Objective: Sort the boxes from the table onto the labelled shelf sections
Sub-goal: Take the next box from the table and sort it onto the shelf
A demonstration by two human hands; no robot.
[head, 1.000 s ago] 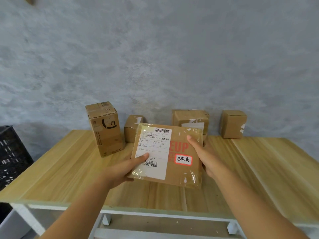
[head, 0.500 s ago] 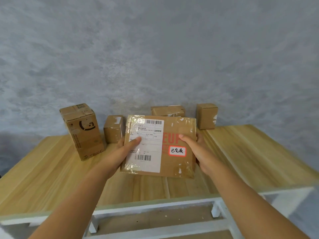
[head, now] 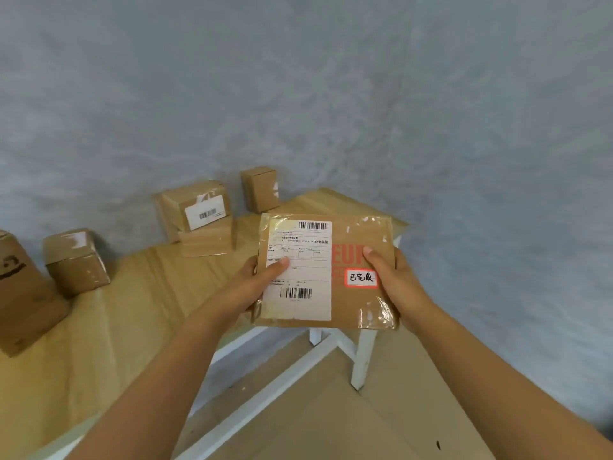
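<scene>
I hold a flat brown cardboard parcel [head: 351, 234] in front of me, past the table's right end. It carries a white shipping label with barcodes, red print, and a small red-bordered sticker with handwritten characters. My left hand [head: 255, 280] grips its left edge with the thumb on the white label. My right hand [head: 391, 277] grips its right side with the thumb on the red print. Several more cardboard boxes stay on the wooden table [head: 139, 293]. No shelf is in view.
On the table stand a tall box [head: 20, 293] at far left, a small box [head: 76, 260], a labelled box leaning on a low one [head: 199, 210], and a small upright box [head: 260, 189]. White table legs [head: 361, 356] and brown floor lie below. A grey wall runs behind.
My view has swung to the right; the table and its boxes have slid left in the frame. The parcel, still held in both hands, now hangs beyond the table's right end.
</scene>
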